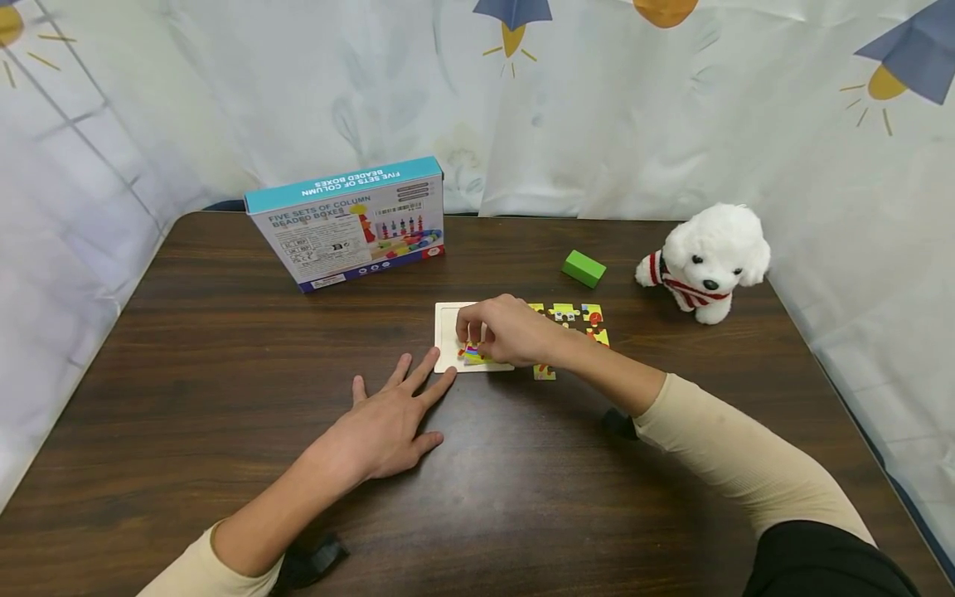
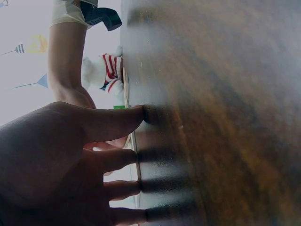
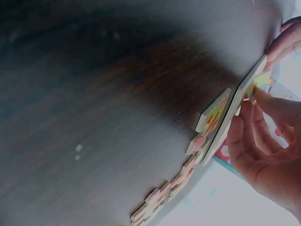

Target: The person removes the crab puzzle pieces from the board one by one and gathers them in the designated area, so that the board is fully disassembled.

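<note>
A pale, shallow puzzle tray [image 1: 446, 323] lies flat on the table. Over it, my right hand [image 1: 515, 332] pinches a yellow jigsaw piece with a rainbow pattern [image 3: 261, 82] between thumb and fingers; whether the piece is seated cannot be told. Spread out on the table, my left hand [image 1: 388, 427] has straight fingers, with fingertips at the tray's lower left edge. Several loose yellow and red jigsaw pieces [image 1: 564, 313] lie just right of the tray, partly hidden under my right hand and forearm. One piece [image 1: 545, 373] sits near the tray's lower right corner.
Behind the tray, a green block [image 1: 584, 269] lies on the dark wooden table [image 1: 224, 390]. A toy box [image 1: 351, 228] stands at the back left. A white plush dog [image 1: 712, 257] in a red-striped outfit sits at the right. Printed curtains [image 1: 597, 124] hang behind the table.
</note>
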### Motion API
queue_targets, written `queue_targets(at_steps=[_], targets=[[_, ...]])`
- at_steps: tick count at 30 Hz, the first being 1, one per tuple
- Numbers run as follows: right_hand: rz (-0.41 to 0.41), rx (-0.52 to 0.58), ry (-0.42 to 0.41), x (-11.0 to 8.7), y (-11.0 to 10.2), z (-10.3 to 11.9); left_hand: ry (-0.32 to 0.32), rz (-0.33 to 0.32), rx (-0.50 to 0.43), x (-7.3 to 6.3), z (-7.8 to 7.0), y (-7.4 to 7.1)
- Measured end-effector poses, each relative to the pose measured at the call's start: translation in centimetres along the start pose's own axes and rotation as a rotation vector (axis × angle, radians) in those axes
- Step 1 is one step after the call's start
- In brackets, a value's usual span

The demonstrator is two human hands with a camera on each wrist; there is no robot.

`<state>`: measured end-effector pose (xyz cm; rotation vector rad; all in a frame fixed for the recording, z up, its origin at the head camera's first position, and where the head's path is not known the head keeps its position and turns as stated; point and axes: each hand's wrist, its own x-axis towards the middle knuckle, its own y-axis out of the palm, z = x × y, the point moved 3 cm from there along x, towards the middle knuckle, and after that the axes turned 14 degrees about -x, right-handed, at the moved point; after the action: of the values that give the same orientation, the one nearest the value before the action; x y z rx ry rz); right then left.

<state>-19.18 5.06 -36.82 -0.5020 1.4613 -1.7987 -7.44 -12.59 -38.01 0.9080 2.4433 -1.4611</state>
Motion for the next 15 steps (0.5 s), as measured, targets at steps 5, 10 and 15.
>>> queue_targets(at_steps=[5, 10, 15], targets=[[-0.011, 0.02, -0.006, -0.13, -0.07, -0.09, -0.002, 0.005, 0.001, 0.02, 0.02, -0.04], [-0.02, 0.059, -0.017, -0.32, -0.05, -0.33, -0.008, 0.01, 0.0, 0.03, 0.0, -0.05], [-0.021, 0.108, -0.034, -0.34, -0.08, -0.49, -0.009, 0.009, -0.001, 0.02, -0.03, -0.04]])
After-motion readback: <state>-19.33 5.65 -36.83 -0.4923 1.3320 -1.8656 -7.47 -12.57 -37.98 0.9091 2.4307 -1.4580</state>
